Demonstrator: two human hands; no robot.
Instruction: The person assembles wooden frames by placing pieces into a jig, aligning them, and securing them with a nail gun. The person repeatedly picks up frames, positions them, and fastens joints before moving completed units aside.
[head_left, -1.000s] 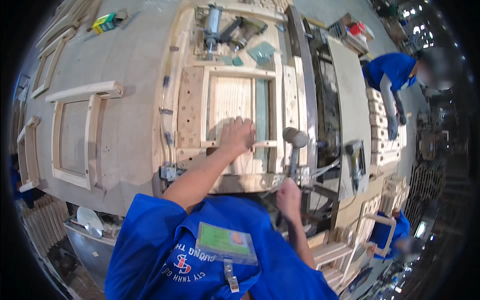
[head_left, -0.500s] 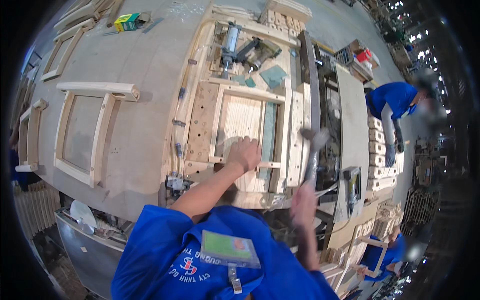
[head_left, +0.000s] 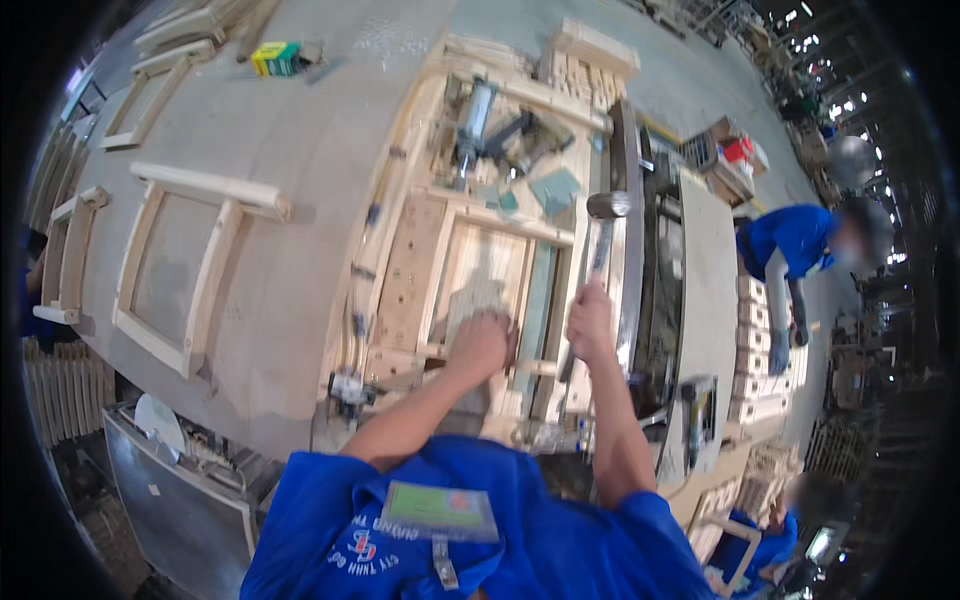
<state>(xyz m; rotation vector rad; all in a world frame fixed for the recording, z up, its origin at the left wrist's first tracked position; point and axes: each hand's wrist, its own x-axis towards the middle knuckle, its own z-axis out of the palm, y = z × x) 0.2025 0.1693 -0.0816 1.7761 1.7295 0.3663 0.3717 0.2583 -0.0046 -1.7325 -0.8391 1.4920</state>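
Observation:
A pale wooden frame (head_left: 575, 300) lies in a wooden jig (head_left: 400, 275) on the bench before me. My left hand (head_left: 482, 342) is at the near crossbar of the frame, its fingers curled over the wood; blur and shadow partly hide the fingertips. In my right hand (head_left: 592, 320) is a hammer (head_left: 600, 235), gripped by its handle. The hammer's dark, rounded head points away from me, above the right side of the jig. A green strip (head_left: 538, 290) shows inside the frame, beside a pale board.
Two pneumatic tools (head_left: 475, 120) lie at the jig's far end. Assembled wooden frames (head_left: 190, 270) rest on the bench at left. A nail gun (head_left: 698, 410) lies at right. A co-worker in blue (head_left: 790, 240) bends over stacked wooden parts (head_left: 755, 350).
My right hand has swung the hammer forward and left, toward the frame's right side. My left hand has drawn back slightly, and its fingers are more curled. The whole view has shifted a little.

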